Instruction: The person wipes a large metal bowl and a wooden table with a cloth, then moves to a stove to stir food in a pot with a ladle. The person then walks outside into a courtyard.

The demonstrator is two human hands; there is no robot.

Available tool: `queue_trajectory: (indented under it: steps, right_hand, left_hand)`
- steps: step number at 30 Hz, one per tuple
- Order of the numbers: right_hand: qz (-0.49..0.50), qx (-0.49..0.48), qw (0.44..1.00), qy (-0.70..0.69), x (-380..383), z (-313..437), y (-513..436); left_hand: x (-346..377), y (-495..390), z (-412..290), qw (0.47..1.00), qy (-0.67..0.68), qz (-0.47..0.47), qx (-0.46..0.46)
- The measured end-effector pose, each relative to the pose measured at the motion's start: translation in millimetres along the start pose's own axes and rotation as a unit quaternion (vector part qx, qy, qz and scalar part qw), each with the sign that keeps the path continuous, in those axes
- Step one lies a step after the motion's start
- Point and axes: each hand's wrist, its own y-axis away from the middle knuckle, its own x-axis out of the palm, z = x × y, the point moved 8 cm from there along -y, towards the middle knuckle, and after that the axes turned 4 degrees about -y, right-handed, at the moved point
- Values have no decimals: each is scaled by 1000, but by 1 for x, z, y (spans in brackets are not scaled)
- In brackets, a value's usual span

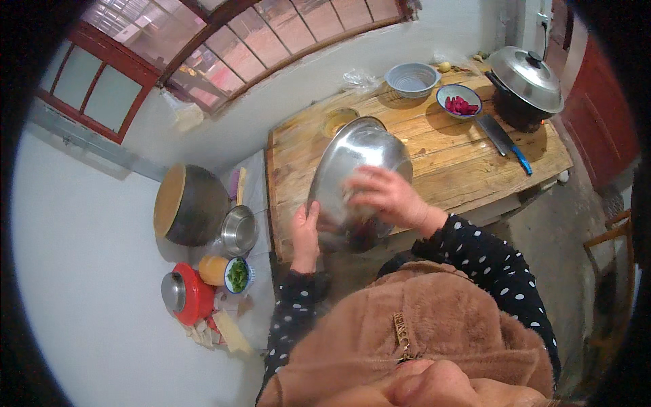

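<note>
A large stainless steel basin point(335, 168) is tilted up over the near edge of the wooden table. My left hand point(305, 236) grips the basin's rim at the left, thumb on the near face. Against the basin's shiny surface, my right hand point(384, 196) is blurred, with its fingers bent; whether something is between them is unclear. Behind the basin, a shallow bowl point(339, 121) with yellowish contents is partly hidden. The lower part of the basin is dark and smeared by motion.
On the wooden table point(447, 168) are a cleaver point(496, 135) with a blue handle, an enamel bowl point(447, 94) of dark red pieces, a grey plastic basin point(413, 79) and a lidded pot point(526, 84). At left stand a big dark pot point(201, 203), a steel saucepan point(239, 231) and a bowl of chopped greens point(237, 275).
</note>
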Motion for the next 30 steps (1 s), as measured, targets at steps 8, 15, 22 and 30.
queue_trajectory:
  steps: [8, 15, 22, 30]
  right_hand:
    - [-164, 544, 762, -311, 0, -202, 63]
    - [-38, 82, 995, -29, -6, -33, -42]
    - [60, -51, 992, -97, 12, 43, -56]
    - [-81, 160, 976, -121, -17, -99, -34]
  left_hand:
    - [-1, 20, 2, 999, 20, 7, -37]
    - [4, 9, 15, 999, -35, -9, -25]
    - [14, 13, 1, 998, 46, 1, 41]
    - [-7, 25, -23, 969, -203, -110, 86]
